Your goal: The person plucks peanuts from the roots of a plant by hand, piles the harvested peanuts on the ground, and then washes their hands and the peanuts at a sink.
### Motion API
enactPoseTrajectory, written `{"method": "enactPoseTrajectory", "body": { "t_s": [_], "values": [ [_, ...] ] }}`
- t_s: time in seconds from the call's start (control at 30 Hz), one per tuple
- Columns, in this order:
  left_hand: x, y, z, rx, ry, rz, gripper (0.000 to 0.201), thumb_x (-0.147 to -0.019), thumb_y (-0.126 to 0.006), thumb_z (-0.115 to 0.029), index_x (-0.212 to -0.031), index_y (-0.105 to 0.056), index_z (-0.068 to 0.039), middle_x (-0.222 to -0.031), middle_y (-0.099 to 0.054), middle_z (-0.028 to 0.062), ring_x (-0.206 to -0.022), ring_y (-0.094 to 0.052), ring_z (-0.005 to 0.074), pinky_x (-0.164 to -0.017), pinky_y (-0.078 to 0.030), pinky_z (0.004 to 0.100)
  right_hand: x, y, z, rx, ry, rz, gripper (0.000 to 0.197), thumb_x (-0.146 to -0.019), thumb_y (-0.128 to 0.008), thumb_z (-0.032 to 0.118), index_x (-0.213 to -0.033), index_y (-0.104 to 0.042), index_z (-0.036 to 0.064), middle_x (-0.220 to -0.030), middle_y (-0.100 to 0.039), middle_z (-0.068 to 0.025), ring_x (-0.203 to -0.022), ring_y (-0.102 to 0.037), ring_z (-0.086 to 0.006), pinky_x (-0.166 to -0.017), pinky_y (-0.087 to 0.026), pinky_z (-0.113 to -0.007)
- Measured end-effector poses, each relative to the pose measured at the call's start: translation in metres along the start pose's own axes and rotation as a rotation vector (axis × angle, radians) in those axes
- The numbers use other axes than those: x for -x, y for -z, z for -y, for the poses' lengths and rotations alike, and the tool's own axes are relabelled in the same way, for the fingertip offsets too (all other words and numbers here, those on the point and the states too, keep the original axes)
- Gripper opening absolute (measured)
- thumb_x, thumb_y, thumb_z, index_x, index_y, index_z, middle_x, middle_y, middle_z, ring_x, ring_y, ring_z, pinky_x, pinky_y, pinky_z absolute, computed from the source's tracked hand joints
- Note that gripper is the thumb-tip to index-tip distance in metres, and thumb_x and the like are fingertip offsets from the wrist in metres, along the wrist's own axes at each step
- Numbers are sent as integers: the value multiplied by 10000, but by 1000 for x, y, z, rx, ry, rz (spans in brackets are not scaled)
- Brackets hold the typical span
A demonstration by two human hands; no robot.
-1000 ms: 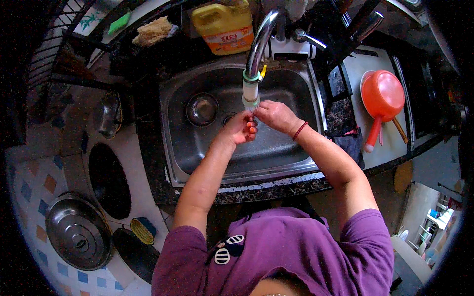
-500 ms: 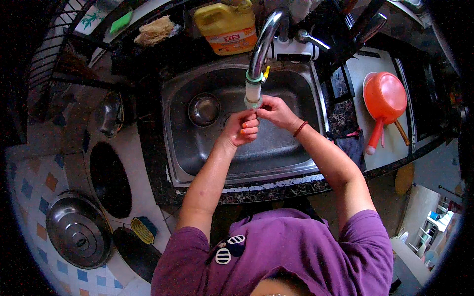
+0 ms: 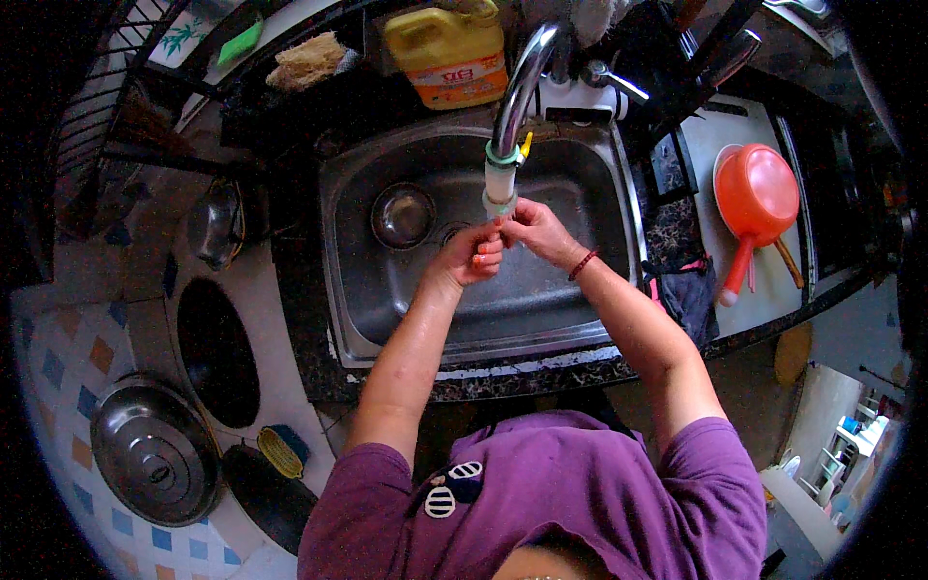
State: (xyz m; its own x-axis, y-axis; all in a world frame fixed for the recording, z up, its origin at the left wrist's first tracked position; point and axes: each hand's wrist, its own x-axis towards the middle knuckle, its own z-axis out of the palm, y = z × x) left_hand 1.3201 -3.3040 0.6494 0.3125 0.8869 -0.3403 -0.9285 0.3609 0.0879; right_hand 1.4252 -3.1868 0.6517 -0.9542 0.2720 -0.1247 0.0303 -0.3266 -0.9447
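Over the steel sink (image 3: 541, 309), my two hands meet just under the tap (image 3: 522, 87). A clear filter nozzle (image 3: 500, 181) with green rings and a yellow lever hangs from the tap's end. My left hand (image 3: 468, 255) is closed, fingers curled in, its fingertips touching those of the other hand. With thumb and fingers pinched together, my right hand (image 3: 543, 235) is right below the nozzle's lower ring. Anything between the fingers is too small or hidden to make out. A round metal bowl (image 3: 403, 216) lies in the sink, left of my hands.
Behind the sink stand a yellow jug (image 3: 449, 58) and a loofah (image 3: 311, 61). To the right, a red ladle-like scoop (image 3: 759, 198) lies upside down on a white board (image 3: 704, 135). A dark cloth (image 3: 688, 302) hangs by the sink's right edge. A large lid (image 3: 155, 449) is at lower left.
My right hand has come down slightly from the nozzle's lower ring, its fingers now lower against the left fingertips. The left hand stays nearly in place. The whole view has shifted a little.
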Motion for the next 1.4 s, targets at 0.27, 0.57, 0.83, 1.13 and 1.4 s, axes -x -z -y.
{"method": "enactPoseTrajectory", "body": {
  "t_s": [0.27,0.57,0.83,1.13,1.4],
  "values": [
    [-1,0,-3,-67,-26,-189,178,-745,-442,-216,-671,-487,-60,-472,-410,8,-353,-366,84,-321,-291,206,1,10,7,896,376,-18,83,-716,-497,86,-779,-485,35,-654,-508,-91,-598,-517,-217,-535,-430,-301],
    [2,-1,4,67,-49,68,186,-790,-394,-212,-697,-448,-60,-406,-336,-23,-295,-336,82,-319,-270,219,-1,8,24,889,435,74,127,-692,-524,98,-801,-509,34,-715,-536,-102,-646,-534,-244,-550,-434,-313],
    [6,-16,1,-61,-69,72,220,-809,-377,-226,-669,-424,-64,-401,-335,-35,-271,-318,66,-305,-258,194,-4,8,25,235,-17,86,111,-740,-495,95,-809,-511,10,-690,-504,18,-589,-470,-81,-543,-404,-224],
    [-9,-12,5,-52,-360,-97,142,-767,-483,-201,-740,-480,-62,-545,-464,12,-441,-468,122,-412,-394,211,-11,4,-15,-122,-79,-251,101,-761,-483,119,-748,-480,19,-634,-499,-19,-546,-471,-85,-495,-400,-213],
    [-6,6,5,-448,-764,-195,570,-600,-662,-79,-1089,-374,-29,-991,-478,56,-919,-459,177,-776,-390,295,3,-8,-7,265,-36,-227,128,-737,-534,128,-711,-529,3,-584,-515,-12,-529,-465,-67,-462,-381,-210]
  ]
}}
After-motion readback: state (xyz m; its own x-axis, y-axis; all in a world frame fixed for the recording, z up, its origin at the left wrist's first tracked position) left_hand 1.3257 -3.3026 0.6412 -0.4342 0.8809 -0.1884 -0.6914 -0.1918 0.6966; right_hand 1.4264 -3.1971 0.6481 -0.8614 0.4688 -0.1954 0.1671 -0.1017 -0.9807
